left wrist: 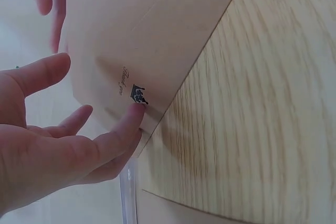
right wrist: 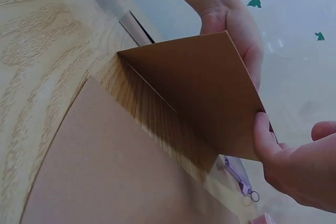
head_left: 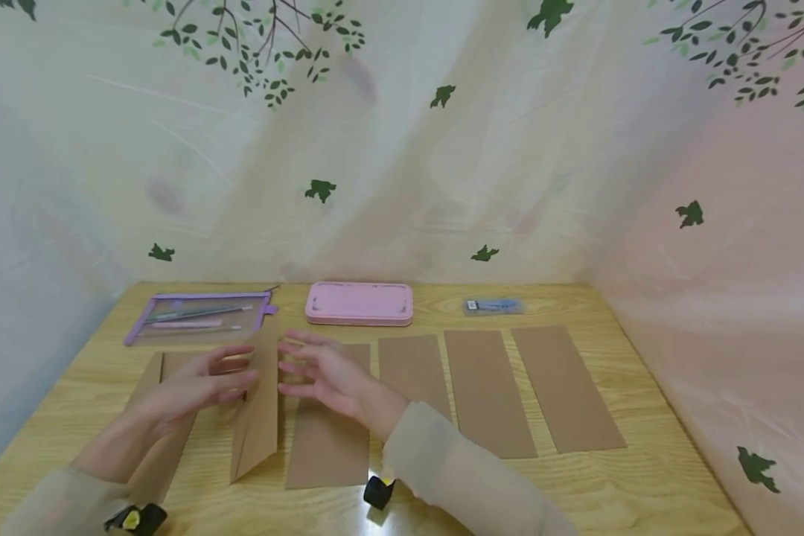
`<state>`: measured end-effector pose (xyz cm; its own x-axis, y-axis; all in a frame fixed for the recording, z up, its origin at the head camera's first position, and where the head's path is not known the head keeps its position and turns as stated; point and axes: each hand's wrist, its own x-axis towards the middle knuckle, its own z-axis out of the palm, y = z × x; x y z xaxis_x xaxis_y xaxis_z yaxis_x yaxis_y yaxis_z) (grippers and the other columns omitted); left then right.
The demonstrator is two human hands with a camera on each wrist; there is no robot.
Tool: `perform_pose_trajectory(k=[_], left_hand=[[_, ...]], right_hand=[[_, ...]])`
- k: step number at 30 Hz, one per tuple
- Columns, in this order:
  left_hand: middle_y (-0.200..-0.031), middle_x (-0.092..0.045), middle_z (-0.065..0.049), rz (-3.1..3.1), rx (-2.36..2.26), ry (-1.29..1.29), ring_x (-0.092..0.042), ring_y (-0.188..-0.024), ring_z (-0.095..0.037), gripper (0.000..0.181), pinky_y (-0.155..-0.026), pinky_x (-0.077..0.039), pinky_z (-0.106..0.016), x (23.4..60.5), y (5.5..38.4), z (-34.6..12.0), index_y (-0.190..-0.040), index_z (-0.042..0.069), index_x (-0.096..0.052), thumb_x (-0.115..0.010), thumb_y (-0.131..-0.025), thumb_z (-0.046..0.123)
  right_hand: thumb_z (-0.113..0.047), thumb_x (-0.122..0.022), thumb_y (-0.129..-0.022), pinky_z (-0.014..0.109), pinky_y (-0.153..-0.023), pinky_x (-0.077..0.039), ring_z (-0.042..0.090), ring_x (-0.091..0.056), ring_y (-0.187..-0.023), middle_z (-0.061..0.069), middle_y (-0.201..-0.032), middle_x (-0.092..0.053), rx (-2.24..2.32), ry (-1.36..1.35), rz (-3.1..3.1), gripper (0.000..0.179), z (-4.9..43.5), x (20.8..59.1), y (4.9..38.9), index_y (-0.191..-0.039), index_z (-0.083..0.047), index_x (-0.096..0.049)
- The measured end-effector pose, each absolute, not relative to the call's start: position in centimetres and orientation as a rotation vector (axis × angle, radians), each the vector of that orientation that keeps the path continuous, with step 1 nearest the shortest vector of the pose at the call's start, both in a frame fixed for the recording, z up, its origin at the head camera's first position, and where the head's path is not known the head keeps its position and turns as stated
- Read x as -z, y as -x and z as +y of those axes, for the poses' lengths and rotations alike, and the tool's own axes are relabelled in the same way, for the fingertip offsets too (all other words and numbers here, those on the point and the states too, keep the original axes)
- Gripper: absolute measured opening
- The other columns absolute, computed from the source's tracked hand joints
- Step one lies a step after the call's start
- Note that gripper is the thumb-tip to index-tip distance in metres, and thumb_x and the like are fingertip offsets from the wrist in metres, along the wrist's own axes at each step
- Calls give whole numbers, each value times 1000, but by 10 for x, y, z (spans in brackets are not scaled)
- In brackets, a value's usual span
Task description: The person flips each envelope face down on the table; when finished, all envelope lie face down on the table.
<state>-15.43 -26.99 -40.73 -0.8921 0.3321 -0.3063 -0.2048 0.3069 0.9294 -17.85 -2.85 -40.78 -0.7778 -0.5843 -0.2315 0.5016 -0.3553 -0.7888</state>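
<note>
A brown kraft card [head_left: 263, 402] stands on its long edge on the table, between my hands. The left wrist view shows a small dark emblem and "Thank you" lettering on its left face [left wrist: 157, 30]. My left hand [head_left: 197, 383] is at that face, fingers extended, one fingertip touching it near the emblem. On the other side, my right hand [head_left: 335, 376] has its fingers spread toward the card. In the right wrist view, one finger of the right hand [right wrist: 294, 166] touches the card's plain face [right wrist: 189, 87] near its edge.
Several flat kraft cards [head_left: 489, 391] lie in a row to the right, and another [head_left: 164, 447] lies under my left arm. Along the back are a purple-edged clear pouch [head_left: 201, 320] holding pens, a pink case [head_left: 358, 304] and a small blue packet [head_left: 493, 307].
</note>
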Motion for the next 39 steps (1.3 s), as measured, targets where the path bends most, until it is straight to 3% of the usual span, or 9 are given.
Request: perform_pose_trajectory(k=[10,18,31,39], left_hand=[[-158,-15,-38,2086,-1688,-140,-36,-139,-45,77,-107,-46,-49,407,158,-258,-159,-3,-12,-60,-104,22],[-160,-15,-35,2057,-1729,-181,-24,-144,-50,75,-106,-48,-48,399,154,-254,-160,0,-12,-58,-105,23],[-162,-13,-31,1997,-1762,-196,-23,-144,-47,71,-98,-53,-52,390,148,-255,-160,0,-13,-54,-107,23],[-163,-11,-31,1993,-1768,-207,-32,-141,-45,72,-98,-54,-54,393,148,-258,-161,1,-8,-52,-108,23]], right_hand=[[1,-48,-100,58,-107,-44,40,-47,-135,17,-153,-45,2181,128,1119,54,-29,403,179,-153,-7,-42],[2,-47,-100,59,-107,-44,35,-53,-129,15,-150,-48,2180,134,1079,54,-30,403,180,-152,-11,-45],[3,-44,-100,58,-107,-45,35,-54,-129,13,-145,-54,2163,160,1054,51,-31,404,178,-149,-12,-49],[0,-47,-101,57,-107,-46,34,-56,-126,16,-145,-53,2138,185,1069,50,-34,405,178,-151,-6,-45]])
